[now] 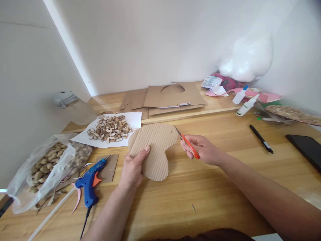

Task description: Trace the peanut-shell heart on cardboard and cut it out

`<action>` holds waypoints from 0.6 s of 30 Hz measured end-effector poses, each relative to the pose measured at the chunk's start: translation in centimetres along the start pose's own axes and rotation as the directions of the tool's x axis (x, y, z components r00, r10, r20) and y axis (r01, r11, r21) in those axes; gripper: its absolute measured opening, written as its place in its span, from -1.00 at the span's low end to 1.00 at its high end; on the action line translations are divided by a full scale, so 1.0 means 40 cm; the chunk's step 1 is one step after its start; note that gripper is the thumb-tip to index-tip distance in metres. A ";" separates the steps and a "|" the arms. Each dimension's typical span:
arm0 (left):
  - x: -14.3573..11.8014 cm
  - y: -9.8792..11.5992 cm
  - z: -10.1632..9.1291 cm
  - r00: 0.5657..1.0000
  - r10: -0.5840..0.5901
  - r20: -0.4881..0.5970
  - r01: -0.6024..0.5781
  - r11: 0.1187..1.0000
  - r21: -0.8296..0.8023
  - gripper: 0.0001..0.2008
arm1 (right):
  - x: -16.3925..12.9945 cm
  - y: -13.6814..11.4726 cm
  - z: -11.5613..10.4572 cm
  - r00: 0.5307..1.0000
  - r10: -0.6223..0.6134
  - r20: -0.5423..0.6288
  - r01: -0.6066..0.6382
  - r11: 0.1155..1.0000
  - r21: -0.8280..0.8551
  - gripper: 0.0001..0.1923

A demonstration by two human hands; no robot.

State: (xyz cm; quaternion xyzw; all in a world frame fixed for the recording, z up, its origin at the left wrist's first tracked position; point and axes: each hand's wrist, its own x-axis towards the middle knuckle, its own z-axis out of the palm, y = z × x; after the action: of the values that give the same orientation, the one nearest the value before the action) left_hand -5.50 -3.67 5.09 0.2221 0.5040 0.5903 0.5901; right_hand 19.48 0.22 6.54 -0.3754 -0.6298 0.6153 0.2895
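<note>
A heart-shaped piece of corrugated cardboard (155, 154) is held above the table in my left hand (132, 167), thumb on its upper face and fingers beneath. My right hand (202, 149) grips orange-handled scissors (189, 146), fingers wrapped round the handles. The scissors' blades point up and left, at the right edge of the cardboard heart's upper lobe. Whether the blades touch the edge is hard to make out. A small dark mark shows on the cardboard near that edge.
A blue glue gun (89, 184) with its cord lies at left, beside a bag of peanuts (47, 164). Peanut shells (110, 129) rest on white paper. Cardboard sheets (173, 97) lie behind. Glue bottles (247, 105), a pen (260, 139) and a black phone (304, 150) are at right.
</note>
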 end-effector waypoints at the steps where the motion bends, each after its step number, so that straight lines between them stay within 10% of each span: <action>1: 0.000 0.000 0.000 1.000 -0.001 0.000 0.001 1.000 -0.001 -0.53 | 0.000 0.000 0.001 1.000 0.002 -0.004 -0.002 1.000 -0.001 -0.64; 18: 0.002 0.001 -0.001 0.999 0.031 -0.011 -0.031 0.999 0.011 -0.51 | -0.004 -0.018 0.008 0.998 0.018 -0.057 -0.021 0.999 -0.041 -0.55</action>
State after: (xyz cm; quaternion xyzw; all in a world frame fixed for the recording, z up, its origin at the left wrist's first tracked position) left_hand -5.58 -3.59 5.05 0.2296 0.5071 0.5979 0.5768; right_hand 19.23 -0.05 7.25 -0.4047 -0.6304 0.5939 0.2933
